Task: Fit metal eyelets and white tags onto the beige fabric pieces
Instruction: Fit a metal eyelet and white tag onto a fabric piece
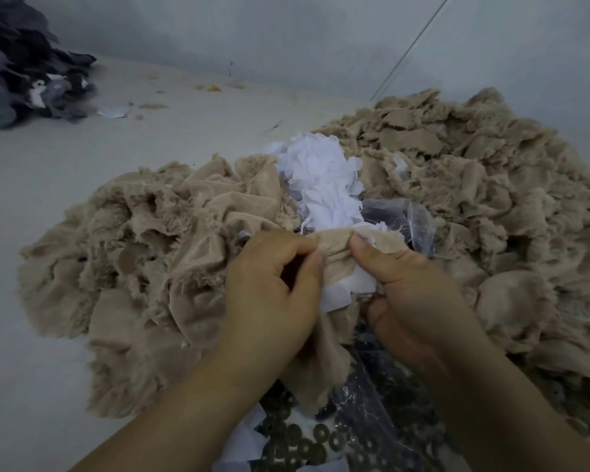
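Note:
Both hands hold one beige fabric piece (324, 349) in the lower middle of the head view. My left hand (269, 294) pinches its upper edge between thumb and forefinger. My right hand (413, 294) grips the same piece together with a white tag (341, 291) lying against it. Below the hands, several dark metal eyelets (307, 441) lie loose in and around a clear plastic bag (365, 413). A heap of white tags (324, 178) sits just beyond the hands. No eyelet is visible on the held piece.
Large piles of frayed beige fabric pieces lie to the left (143, 264) and to the right (474, 185). Dark grey cloth (24, 63) is heaped at the far left. A grey work surface (65, 172) meets a pale wall behind. A second clear bag (406, 219) lies by the white tags.

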`<state>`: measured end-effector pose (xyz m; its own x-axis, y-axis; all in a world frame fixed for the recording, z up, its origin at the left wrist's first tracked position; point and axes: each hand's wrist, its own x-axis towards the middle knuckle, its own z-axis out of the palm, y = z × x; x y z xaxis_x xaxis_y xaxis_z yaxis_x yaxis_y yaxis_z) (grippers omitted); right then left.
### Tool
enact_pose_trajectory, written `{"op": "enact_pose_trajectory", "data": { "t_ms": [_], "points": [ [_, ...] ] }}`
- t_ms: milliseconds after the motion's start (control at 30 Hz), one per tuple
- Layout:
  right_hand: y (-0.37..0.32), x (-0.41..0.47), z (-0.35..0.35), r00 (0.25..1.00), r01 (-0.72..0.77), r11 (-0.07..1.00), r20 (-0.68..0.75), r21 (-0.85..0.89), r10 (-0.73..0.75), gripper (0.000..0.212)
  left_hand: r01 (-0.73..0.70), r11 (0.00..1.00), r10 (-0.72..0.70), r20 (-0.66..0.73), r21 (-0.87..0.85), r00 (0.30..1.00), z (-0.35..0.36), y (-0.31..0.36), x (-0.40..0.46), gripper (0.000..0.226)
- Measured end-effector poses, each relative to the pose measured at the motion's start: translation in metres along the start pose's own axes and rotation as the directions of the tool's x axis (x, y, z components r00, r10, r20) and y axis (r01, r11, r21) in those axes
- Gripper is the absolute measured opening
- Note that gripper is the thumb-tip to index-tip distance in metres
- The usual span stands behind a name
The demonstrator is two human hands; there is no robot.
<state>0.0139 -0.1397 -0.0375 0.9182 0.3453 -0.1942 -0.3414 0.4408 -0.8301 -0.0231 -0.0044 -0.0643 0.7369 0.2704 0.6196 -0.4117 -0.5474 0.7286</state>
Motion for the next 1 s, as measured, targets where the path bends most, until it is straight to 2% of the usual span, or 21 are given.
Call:
{"op": "enact_pose_trajectory", "data": {
  "t_ms": [133, 200, 367, 667, 833, 900, 1000],
  "points": [
    [0.0034, -0.0004, 0.0018, 1.0, -0.002, 1.0, -0.018, 0.019, 0.003, 0.043, 0.214, 0.965, -0.215, 0.011, -0.149, 0.977, 0.0, -0.0012, -0.0002, 0.017],
    [0.0045, -0.0006, 0.0017, 1.0, -0.016, 1.0, -0.006, 0.007, 0.016, 0.043, 0.26, 0.946, -0.258, 0.034, -0.193, 0.966, 0.0013, -0.0022, -0.0011, 0.023],
    [0.0051, 0.0004, 0.0016, 0.999, -0.04, 0.999, -0.01, 0.007, 0.04, 0.039, 0.271, 0.904, -0.253, 0.096, -0.332, 0.963, 0.0033, 0.003, -0.0029, 0.019],
    [0.006, -0.0016, 0.0036, 0.993, -0.116, 0.992, 0.022, 0.044, 0.115, 0.045, 0.188, 0.937, -0.184, 0.039, -0.296, 0.982, 0.0057, 0.0016, -0.0066, 0.022],
    [0.0092, -0.0001, 0.0026, 0.989, -0.144, 0.988, 0.033, 0.056, 0.142, 0.051, 0.238, 0.906, -0.237, 0.049, -0.35, 0.97, 0.0073, 0.0008, -0.0054, 0.022],
    [0.0102, 0.0008, 0.0014, 0.992, -0.126, 0.991, 0.022, 0.034, 0.125, 0.049, 0.264, 0.903, -0.258, 0.061, -0.341, 0.964, 0.0066, 0.001, -0.0049, 0.02],
    [0.0107, 0.0024, -0.0027, 1.0, -0.019, 0.998, -0.014, -0.061, 0.018, 0.044, 0.224, 0.932, -0.219, 0.052, -0.284, 0.974, 0.001, 0.0021, -0.0021, 0.011]
  ]
}}
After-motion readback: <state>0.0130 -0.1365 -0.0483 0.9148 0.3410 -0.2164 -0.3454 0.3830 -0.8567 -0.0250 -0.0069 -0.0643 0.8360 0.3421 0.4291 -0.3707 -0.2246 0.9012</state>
